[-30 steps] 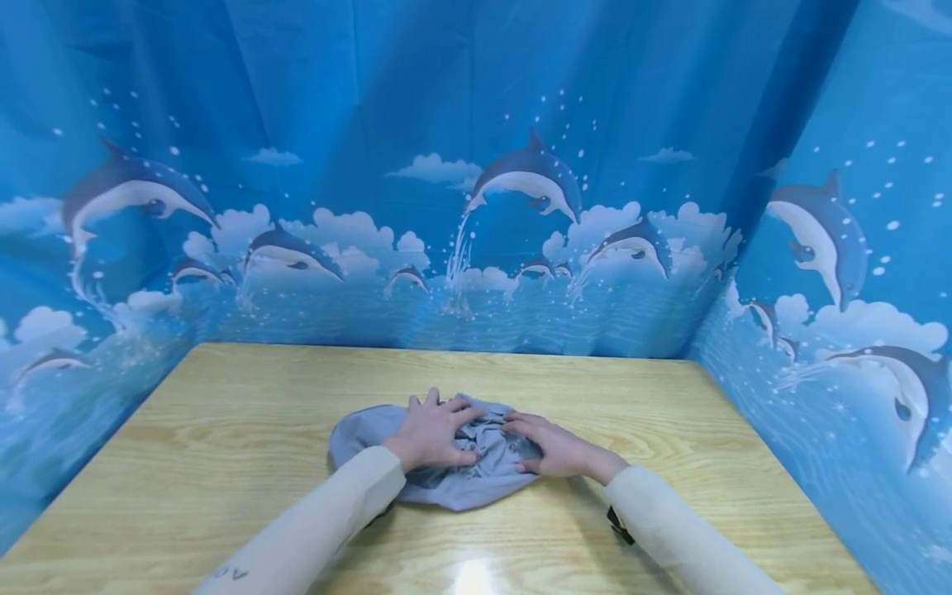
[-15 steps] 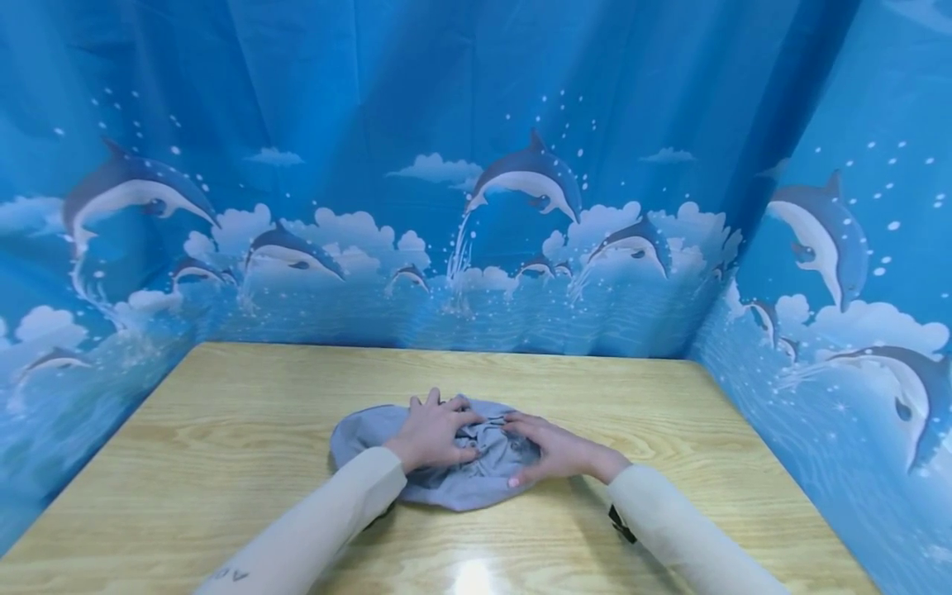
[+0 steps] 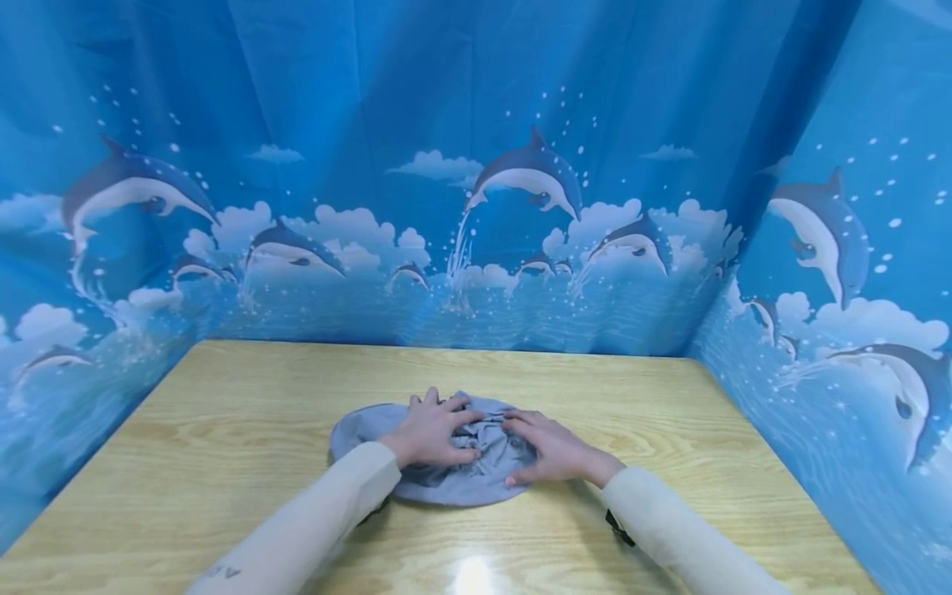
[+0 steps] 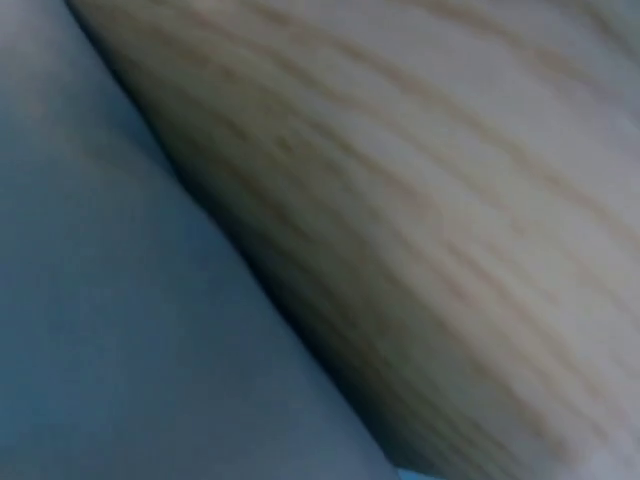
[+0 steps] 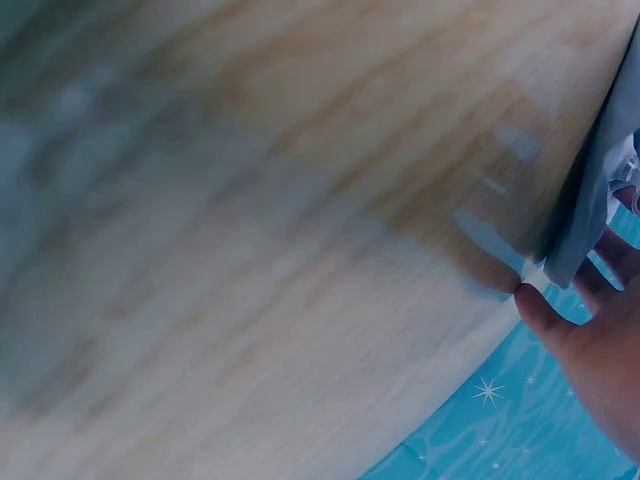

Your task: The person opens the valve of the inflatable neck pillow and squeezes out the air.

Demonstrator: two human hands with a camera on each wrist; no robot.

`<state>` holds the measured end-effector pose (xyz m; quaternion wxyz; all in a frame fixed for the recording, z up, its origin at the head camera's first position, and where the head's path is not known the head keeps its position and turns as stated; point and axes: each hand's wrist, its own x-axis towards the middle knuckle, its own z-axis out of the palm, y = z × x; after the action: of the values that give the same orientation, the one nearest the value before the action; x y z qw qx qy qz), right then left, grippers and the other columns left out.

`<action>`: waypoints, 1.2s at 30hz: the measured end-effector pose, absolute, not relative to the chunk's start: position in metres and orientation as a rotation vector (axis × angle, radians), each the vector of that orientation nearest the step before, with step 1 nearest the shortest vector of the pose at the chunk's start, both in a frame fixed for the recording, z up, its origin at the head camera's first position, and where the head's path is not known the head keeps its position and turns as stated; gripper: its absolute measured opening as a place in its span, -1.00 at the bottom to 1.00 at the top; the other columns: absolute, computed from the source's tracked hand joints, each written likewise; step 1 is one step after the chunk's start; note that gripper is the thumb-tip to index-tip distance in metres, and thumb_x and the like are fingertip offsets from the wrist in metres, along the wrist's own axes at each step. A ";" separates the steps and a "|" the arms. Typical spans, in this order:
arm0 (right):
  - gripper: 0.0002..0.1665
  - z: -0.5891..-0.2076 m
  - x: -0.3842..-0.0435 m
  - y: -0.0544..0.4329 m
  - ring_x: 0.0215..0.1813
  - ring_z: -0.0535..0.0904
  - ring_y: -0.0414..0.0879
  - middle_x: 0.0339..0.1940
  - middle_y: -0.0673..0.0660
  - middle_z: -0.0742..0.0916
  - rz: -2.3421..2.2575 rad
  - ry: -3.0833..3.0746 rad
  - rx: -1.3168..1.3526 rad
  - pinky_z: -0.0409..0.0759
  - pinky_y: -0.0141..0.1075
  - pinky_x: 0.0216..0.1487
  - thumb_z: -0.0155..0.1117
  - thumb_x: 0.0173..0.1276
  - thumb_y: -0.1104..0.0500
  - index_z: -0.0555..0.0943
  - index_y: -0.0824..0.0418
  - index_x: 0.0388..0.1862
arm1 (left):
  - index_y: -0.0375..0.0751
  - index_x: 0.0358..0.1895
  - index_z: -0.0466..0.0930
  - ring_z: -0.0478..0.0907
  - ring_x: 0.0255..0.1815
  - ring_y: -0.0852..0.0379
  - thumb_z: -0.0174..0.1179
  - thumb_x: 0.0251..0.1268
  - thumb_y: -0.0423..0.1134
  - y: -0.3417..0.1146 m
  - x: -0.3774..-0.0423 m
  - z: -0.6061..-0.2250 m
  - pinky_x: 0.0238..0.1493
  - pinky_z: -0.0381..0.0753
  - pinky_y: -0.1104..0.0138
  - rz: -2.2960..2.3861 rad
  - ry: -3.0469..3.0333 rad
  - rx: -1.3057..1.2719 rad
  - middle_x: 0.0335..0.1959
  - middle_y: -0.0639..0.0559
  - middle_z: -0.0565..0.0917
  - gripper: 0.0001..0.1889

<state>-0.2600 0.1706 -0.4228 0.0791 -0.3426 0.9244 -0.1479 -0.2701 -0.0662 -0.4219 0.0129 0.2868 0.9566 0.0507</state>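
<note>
A grey cloth hat (image 3: 476, 489) with a wide brim lies on the table, its crown crumpled flat in the middle. My left hand (image 3: 431, 431) rests on top of the crumpled cloth, fingers spread. At the hat's right side, my right hand (image 3: 558, 450) touches the cloth with its fingertips, the thumb close to the brim's near edge. In the right wrist view that hand (image 5: 605, 360) shows beside the grey cloth (image 5: 600, 165), thumb extended. A blurred grey-blue surface (image 4: 150, 320) fills the left side of the left wrist view; the left hand is out of sight there.
Light wood-grain table (image 3: 245, 397) surrounds the hat on every side. Blue curtains (image 3: 372, 165) printed with dolphins hang along the table's back and sides. Light sleeves (image 3: 320, 512) cover both forearms, with a dark strap (image 3: 619, 529) under the right one.
The right thumb has moved from on top of the cloth out to the near edge of the brim. The left hand has stayed put, and the hat has barely shifted.
</note>
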 end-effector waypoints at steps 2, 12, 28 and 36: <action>-0.04 -0.423 -0.261 0.171 0.39 0.19 0.13 0.40 0.13 0.29 -0.445 2.772 -1.035 0.21 0.09 0.30 0.29 0.02 -0.31 0.29 0.09 0.34 | 0.30 0.31 0.25 0.23 0.19 -0.32 -0.05 0.00 0.47 -0.068 -0.270 -0.420 0.00 0.27 -0.25 0.171 2.959 0.899 0.38 0.04 0.24 -0.25; -0.18 -0.423 -0.266 0.170 0.30 0.32 0.11 0.31 0.13 0.42 -0.440 2.846 -1.081 0.33 0.08 0.21 0.32 0.04 -0.24 0.41 0.10 0.24 | 0.31 0.38 0.08 0.20 0.24 -0.34 -0.02 -0.35 0.65 -0.067 -0.263 -0.415 0.06 0.24 -0.26 0.071 2.897 0.873 0.45 0.01 0.06 0.06; -0.38 -0.427 -0.269 0.165 0.13 0.45 0.01 0.15 0.11 0.56 -0.455 2.942 -1.098 0.47 -0.05 0.08 0.29 0.09 -0.20 0.55 0.09 0.08 | 0.24 0.38 0.11 0.23 0.25 -0.33 -0.04 -0.06 0.51 -0.066 -0.260 -0.420 0.03 0.33 -0.23 -0.054 2.968 0.931 0.43 -0.01 0.13 -0.12; -0.37 -0.425 -0.272 0.169 0.24 0.38 0.08 0.20 0.13 0.52 -0.587 2.787 -1.057 0.36 -0.01 0.22 0.29 0.12 -0.15 0.51 0.13 0.12 | 0.26 0.38 0.12 0.23 0.25 -0.31 -0.05 -0.07 0.52 -0.065 -0.262 -0.422 0.03 0.33 -0.23 -0.067 2.956 0.910 0.43 0.01 0.13 -0.12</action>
<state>-0.2724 0.1689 -0.4246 0.0515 -0.3475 0.9161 -0.1930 -0.2621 -0.0653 -0.4215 0.0238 0.2941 0.9552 -0.0218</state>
